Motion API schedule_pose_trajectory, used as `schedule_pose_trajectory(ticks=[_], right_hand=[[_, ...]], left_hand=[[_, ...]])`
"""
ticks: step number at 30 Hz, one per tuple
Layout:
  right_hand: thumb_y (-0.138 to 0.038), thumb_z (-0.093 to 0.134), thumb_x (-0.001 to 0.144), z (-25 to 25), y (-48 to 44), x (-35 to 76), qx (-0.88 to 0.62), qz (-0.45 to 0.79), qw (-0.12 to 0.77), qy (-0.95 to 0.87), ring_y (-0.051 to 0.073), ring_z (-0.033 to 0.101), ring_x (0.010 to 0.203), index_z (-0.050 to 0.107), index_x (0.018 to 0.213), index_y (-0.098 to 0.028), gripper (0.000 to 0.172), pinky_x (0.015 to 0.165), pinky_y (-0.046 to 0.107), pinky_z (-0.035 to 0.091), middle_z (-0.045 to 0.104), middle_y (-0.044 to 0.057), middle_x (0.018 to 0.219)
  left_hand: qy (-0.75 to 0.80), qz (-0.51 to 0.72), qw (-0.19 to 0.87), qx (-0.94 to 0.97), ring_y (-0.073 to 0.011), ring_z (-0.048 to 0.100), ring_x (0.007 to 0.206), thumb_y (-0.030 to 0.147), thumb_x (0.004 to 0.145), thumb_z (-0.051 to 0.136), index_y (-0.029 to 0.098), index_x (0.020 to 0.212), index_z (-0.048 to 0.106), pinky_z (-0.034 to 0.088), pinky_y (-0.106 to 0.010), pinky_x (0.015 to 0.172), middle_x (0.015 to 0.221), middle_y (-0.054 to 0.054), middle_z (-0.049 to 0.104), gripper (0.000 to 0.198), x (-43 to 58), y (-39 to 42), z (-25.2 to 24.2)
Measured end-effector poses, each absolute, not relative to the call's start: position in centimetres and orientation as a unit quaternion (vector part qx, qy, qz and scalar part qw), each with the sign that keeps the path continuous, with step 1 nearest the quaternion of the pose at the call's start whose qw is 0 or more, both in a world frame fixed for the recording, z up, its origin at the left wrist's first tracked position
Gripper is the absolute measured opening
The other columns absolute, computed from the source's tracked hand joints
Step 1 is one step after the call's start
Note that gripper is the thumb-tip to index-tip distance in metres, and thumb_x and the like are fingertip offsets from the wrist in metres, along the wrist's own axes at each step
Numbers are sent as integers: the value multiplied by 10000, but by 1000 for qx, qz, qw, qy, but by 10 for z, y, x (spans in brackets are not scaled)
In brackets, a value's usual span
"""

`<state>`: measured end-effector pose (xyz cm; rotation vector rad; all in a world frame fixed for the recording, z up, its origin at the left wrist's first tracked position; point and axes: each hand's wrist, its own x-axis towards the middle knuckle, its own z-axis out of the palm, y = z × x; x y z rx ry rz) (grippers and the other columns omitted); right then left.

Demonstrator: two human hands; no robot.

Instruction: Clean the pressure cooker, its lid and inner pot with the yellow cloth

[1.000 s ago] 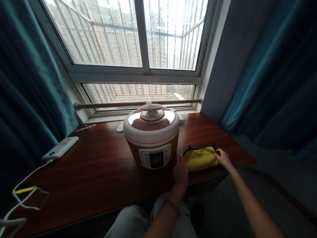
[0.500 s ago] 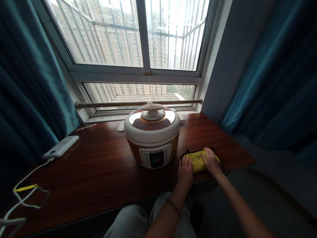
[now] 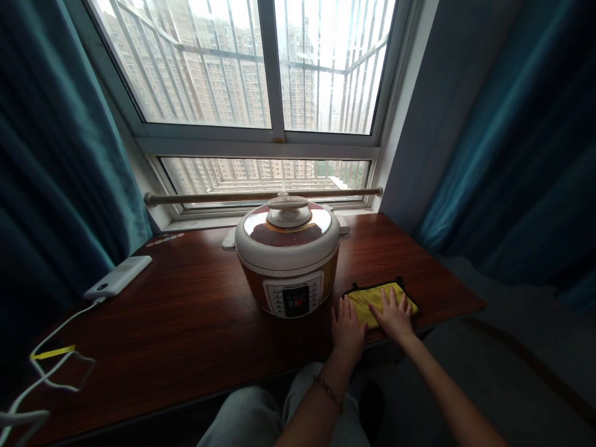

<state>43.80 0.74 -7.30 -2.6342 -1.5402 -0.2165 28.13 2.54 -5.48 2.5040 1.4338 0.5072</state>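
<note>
Yellow cloth [image 3: 361, 303] with black edging, flat on the wooden table [image 3: 186, 335], right of the cooker [image 3: 287, 256] and close to the table's front edge. Both hands on it, from where I stand. Right hand [image 3: 395, 320]: palm down, fingers spread wide and pointing away from the body, thumb stuck out toward the other hand; lies over the cloth's near right part. Right forearm [image 3: 440, 379] bare, angling in from the lower right. Left hand [image 3: 348, 332]: palm down, fingers stretched forward and only slightly apart, at the cloth's near left corner; can't tell how much of the palm rests on bare wood. Left wrist bent a little, beaded bracelet [image 3: 328, 392] around it. Hands side by side, thumbs facing, small gap between.

Writing: cooker front has a white-framed control panel [image 3: 294, 297]. Line of lettering along its top, too small to read. Columns of small button marks either side of a dark display [image 3: 296, 302] with red and blue patches; marks not legible. White slab-shaped device [image 3: 118, 277] at the table's left carries a dark oval mark, unreadable. White cable [image 3: 65, 324] runs from its end, yellow strip [image 3: 54, 352] across it.
</note>
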Motion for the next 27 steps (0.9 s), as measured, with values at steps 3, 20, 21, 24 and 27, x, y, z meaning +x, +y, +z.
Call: schedule_pose_trajectory(ticks=[3,20,21,24,27], right_hand=[[-663,313,819,-78,9,443,-859,-68,30,-507,475,159,1286,313,1403,-162,770,980,615,148,221,165,1460],[-624,310,829,-102,-25,584,-880,-105,2,-463,429,240,1273,310,1403,-208,708,972,565,226,262,130,1449],[-619,315,829,-103,-26,588,-880,-108,-1,-463,427,240,1273,313,1401,-209,704,971,560,230,263,126,1449],[-621,309,827,-105,-28,590,-879,-107,3,-465,416,242,1278,323,1397,-216,699,977,559,227,261,121,1452],[-645,280,819,-103,-28,586,-879,-102,55,-462,428,205,1292,339,1389,-198,726,979,600,195,253,134,1452]], left_hand=[[491,168,103,849,-267,219,1355,404,859,409,122,1352,390,183,-511,1085,1455,-140,284,568,282,24,-54],[458,179,137,860,-268,179,1368,393,877,392,133,1332,406,199,-543,1074,1468,-126,263,524,279,18,-47],[458,179,138,860,-270,176,1368,391,875,397,132,1329,409,197,-547,1074,1467,-129,263,523,279,18,-48],[454,190,150,857,-276,170,1369,383,874,410,116,1316,420,182,-559,1076,1466,-140,262,516,278,17,-44],[421,224,178,861,-262,180,1368,342,879,413,117,1304,424,170,-552,1087,1457,-130,289,481,276,14,-35]])
